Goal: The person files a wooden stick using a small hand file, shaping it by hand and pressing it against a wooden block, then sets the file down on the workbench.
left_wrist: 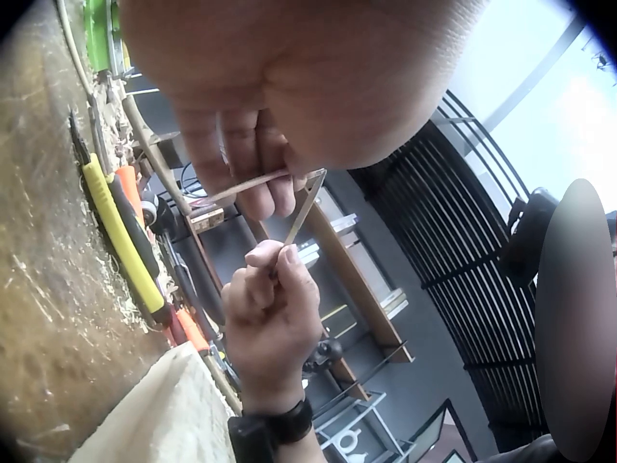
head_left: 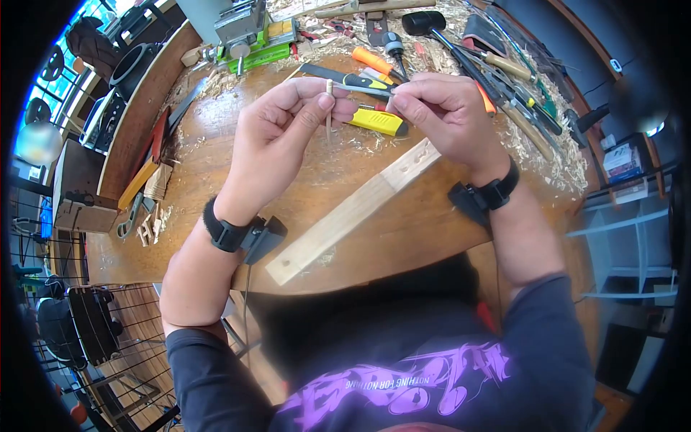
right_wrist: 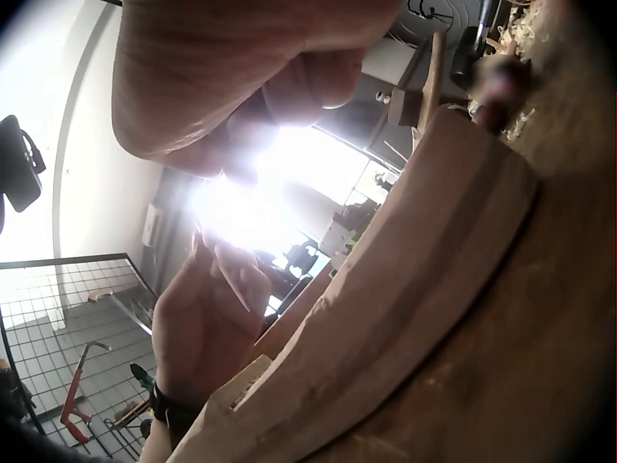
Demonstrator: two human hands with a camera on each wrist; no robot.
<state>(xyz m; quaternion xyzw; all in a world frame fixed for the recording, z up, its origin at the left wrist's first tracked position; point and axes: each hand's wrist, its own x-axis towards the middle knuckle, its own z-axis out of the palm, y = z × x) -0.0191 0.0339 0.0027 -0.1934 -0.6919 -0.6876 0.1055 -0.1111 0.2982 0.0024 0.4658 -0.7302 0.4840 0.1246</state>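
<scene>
Above the workbench, my left hand [head_left: 273, 122] pinches a slim wooden stick [head_left: 329, 132] between thumb and fingers, its end pointing up. My right hand [head_left: 448, 115] pinches one end of a thin, flat grey strip [head_left: 363, 89]; its kind cannot be told. The strip reaches left to the top of the stick, and in the left wrist view the strip [left_wrist: 306, 210] meets the stick's end [left_wrist: 253, 183] at an angle. Below the hands, a long pale wooden bar [head_left: 338, 212] with small cut recesses lies diagonally on the bench.
A yellow-handled tool [head_left: 378, 121] lies just behind the hands, beside an orange-handled tool [head_left: 371, 61]. A black mallet [head_left: 425, 24] and several long tools lie at the back right among shavings. A green-based vise [head_left: 248, 43] stands at the back left of the bench [head_left: 209, 158].
</scene>
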